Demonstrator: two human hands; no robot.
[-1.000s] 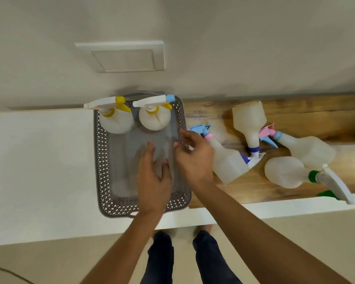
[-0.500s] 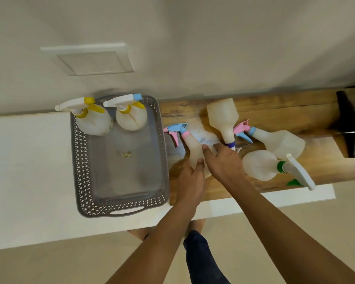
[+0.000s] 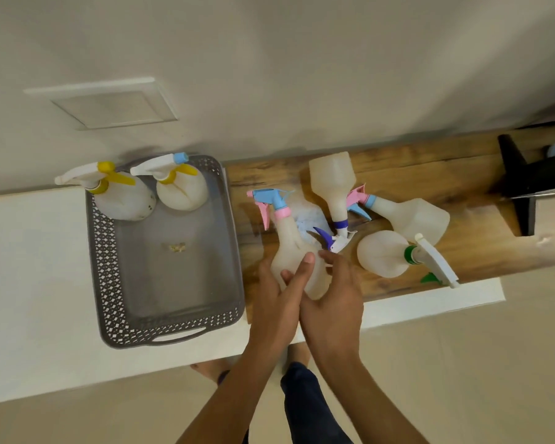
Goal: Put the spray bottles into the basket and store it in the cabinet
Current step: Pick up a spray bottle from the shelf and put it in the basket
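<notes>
A grey perforated basket point(image 3: 109, 283) sits on the white counter. Two spray bottles stand at its far end: one with a yellow trigger point(image 3: 122, 200) and one with a blue nozzle tip point(image 3: 181, 190). Right of the basket, a translucent bottle with a blue and pink sprayer point(image 3: 289, 245) is tilted up off the wooden top. My left hand point(image 3: 277, 299) and my right hand point(image 3: 334, 293) both wrap its lower body. Three more bottles lie on the wood: a purple-collared one point(image 3: 334, 187), a pink-and-blue-headed one point(image 3: 410, 216) and a green-collared one point(image 3: 385, 254).
A wooden board point(image 3: 462, 174) covers the right part of the white counter point(image 3: 29, 267), against a beige wall. A black stand point(image 3: 519, 187) rises at the far right. A small scrap point(image 3: 177, 247) lies on the basket floor. My legs and feet show below the counter edge.
Both hands left the basket, moved right to the blue-and-pink-headed bottle and closed around it. Its base has come up off the wood.
</notes>
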